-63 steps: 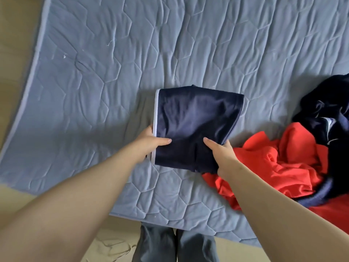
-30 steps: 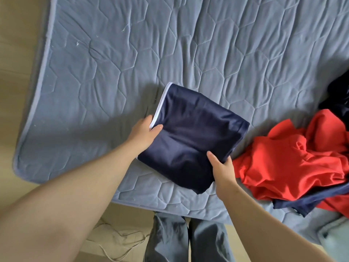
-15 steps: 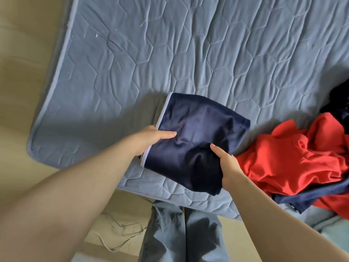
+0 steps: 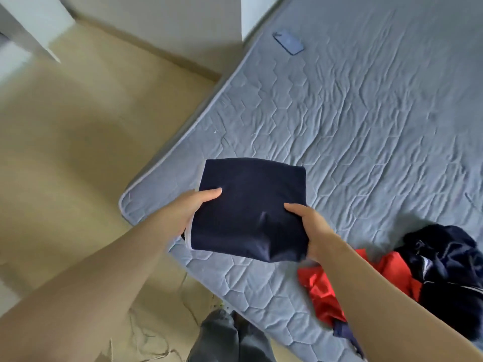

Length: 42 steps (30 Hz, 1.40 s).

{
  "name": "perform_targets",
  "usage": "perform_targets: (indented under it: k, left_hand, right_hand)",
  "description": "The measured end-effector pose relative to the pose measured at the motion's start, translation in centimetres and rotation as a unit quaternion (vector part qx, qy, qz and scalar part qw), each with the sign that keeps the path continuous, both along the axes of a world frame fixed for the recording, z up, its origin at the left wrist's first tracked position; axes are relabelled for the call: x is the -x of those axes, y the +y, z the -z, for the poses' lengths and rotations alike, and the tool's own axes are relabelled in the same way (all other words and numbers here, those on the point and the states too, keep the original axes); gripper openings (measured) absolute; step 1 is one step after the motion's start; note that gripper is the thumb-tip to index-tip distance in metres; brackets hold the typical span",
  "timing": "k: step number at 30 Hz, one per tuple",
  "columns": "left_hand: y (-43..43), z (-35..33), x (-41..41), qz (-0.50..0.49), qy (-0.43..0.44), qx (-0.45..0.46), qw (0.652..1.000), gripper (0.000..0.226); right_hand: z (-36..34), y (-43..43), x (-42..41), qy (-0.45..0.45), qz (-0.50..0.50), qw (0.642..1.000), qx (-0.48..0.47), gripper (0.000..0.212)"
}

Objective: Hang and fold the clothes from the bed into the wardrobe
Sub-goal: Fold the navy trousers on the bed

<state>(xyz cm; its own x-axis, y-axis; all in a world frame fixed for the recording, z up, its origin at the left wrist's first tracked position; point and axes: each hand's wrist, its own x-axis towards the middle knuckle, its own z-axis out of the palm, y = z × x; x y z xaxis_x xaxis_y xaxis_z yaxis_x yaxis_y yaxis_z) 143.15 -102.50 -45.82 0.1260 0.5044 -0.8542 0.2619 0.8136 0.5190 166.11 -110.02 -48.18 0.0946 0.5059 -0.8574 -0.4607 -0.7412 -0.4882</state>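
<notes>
Grip: both hands are clamped on the folded navy garment (image 4: pixel 251 205). The left hand (image 4: pixel 192 207) takes the white-trimmed edge and the right hand (image 4: pixel 312 228) the near right corner, each with the thumb on top and the fingers hidden underneath.
Change: half a second ago the bundle lay low against the bed (image 4: pixel 366 126). Now it is lifted and held flat between the hands.
Garment position: in the air above the bed's near corner. It looks clear of the quilt, though the underside is hidden.
View: it has swung left, so the floor (image 4: pixel 78 152) and pale walls now fill the left half. The person is probably turning away from the bed.
Meaning for task: the folding of this piece looks finished and the carry to the wardrobe is beginning. No wardrobe can be made out for certain.
Still to do: a red garment (image 4: pixel 324 296) and a dark navy heap (image 4: pixel 449 262) lie crumpled and touching at the right of the bed.
Watch: the bundle sags at the right-hand corner, so the layers could slip in transit.
Also noted: a phone (image 4: pixel 288 43) lies near the bed's far edge.
</notes>
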Motion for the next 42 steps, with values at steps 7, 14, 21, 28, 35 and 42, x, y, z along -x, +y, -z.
perform_targets:
  k: [7,14,21,28,35,42]
  left_hand:
    - [-1.0,-13.0,4.4,-0.111,-0.013,-0.075,0.991,0.030]
    - [-1.9,-25.6,11.3,-0.184,-0.001,-0.168,0.969,0.028]
    - [-2.9,-34.2,18.7,-0.238,0.018,-0.239,0.941,0.024]
    - [-3.0,-36.4,27.7,-0.284,0.027,-0.255,0.924,0.021]
    - [-1.5,-37.1,39.0,-0.326,0.049,-0.254,0.909,0.025]
    - [0.0,-38.0,50.1,-0.373,0.056,-0.264,0.888,0.028]
  right_hand:
    - [-13.7,3.1,3.2,-0.026,-0.097,0.990,-0.103,0.030]
    - [-25.8,5.8,9.4,-0.029,-0.188,0.956,-0.224,0.024]
    - [-33.5,8.6,17.2,-0.020,-0.261,0.916,-0.306,0.024]
    - [-35.6,11.9,27.3,-0.017,-0.318,0.893,-0.319,0.028]
    - [-36.4,15.1,39.5,-0.028,-0.347,0.885,-0.310,0.029]
    - [-36.8,18.4,51.9,0.010,-0.390,0.864,-0.317,0.020]
